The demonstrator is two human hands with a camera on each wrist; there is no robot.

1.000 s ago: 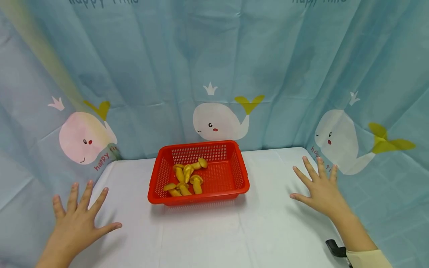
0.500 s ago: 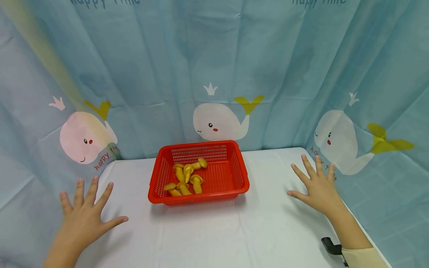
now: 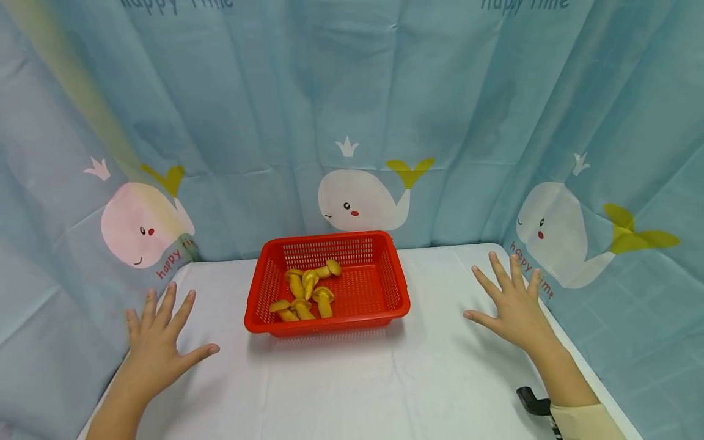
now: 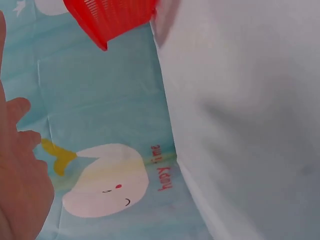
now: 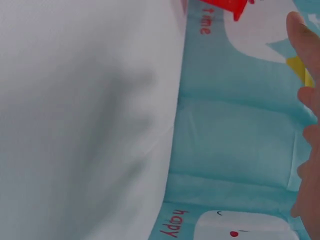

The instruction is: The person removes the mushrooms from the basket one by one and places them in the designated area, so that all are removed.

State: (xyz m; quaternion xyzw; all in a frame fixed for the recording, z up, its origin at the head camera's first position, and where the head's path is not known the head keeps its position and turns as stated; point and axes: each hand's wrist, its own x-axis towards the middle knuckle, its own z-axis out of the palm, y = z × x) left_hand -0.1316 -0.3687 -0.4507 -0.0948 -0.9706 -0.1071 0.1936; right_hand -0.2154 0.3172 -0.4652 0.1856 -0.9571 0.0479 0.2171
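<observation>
A red plastic basket stands at the back middle of the white table, its corner also showing in the left wrist view. Several yellow-brown mushrooms lie in its left half. To the left of the basket my left hand hovers above the table with fingers spread, touching nothing. On the other side my right hand is held in the air the same way, palm down and holding nothing. Both hands are apart from the basket.
A white cloth covers the table. Blue curtains with whale prints enclose it at the back and both sides. A black curved piece sits by the right sleeve.
My left hand has moved right and forward, and my right hand has drifted slightly left. Both stay spread. The basket and mushrooms have not moved.
</observation>
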